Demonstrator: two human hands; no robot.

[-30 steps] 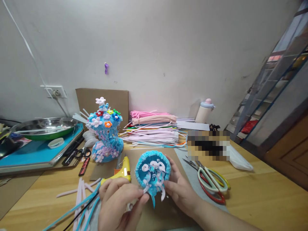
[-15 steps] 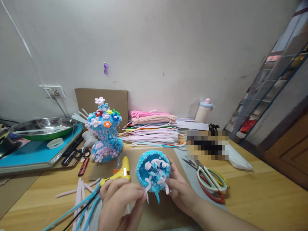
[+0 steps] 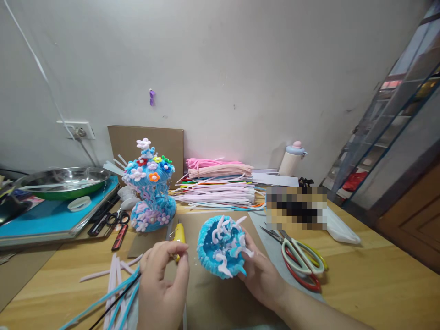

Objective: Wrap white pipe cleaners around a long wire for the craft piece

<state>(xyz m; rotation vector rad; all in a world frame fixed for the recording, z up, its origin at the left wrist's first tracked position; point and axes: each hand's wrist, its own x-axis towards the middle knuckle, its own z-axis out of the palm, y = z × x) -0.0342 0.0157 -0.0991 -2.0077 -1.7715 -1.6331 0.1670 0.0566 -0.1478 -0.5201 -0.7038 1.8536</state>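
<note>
Held over the middle of the table is a round blue pipe-cleaner piece (image 3: 206,245), its hollow side facing me. Curly pale pink and light blue strands and small clear beads fill the hollow. My right hand (image 3: 259,270) grips it from the right, fingers partly hidden behind it. To its left, apart from it, my left hand (image 3: 163,279) has thumb and forefinger pinched together. Whether anything tiny sits in that pinch I cannot make out. Behind the left hand a yellow glue gun (image 3: 179,233) is partly covered.
A blue pipe-cleaner jellyfish with flowers (image 3: 148,167) stands at the back left. Bundles of pipe cleaners (image 3: 220,190) lie by the wall. Scissors (image 3: 302,259) rest at the right. Loose pink strips (image 3: 112,284), a metal basin (image 3: 65,176) and a bottle (image 3: 290,160) are also around.
My left hand has let go of a pink strand's end and drawn back left. My right hand has turned the blue piece, so its strands now point more to the right.
</note>
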